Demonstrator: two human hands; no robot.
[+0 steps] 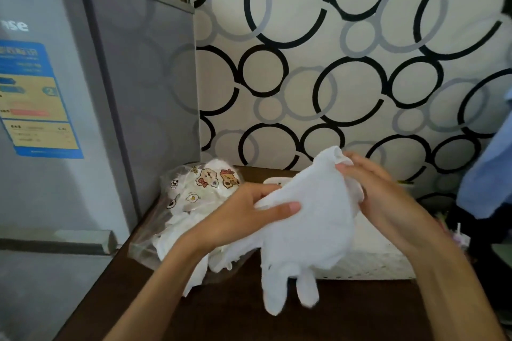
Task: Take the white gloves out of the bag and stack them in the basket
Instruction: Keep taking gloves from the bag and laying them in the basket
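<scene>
We hold one glove [310, 219] up over the basket [368, 260], just right of the bag [177, 219], left hand [249, 216] and right hand [388, 196] pinching its cuff in their fingers, and next we likely lay it flat inside the basket.

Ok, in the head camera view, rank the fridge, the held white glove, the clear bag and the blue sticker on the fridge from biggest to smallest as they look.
1. Fridge, by far.
2. Held white glove and clear bag: about alike; the arms hide part of the bag, and the glove is nearer the camera, so unranked.
3. Blue sticker, smallest.
</scene>
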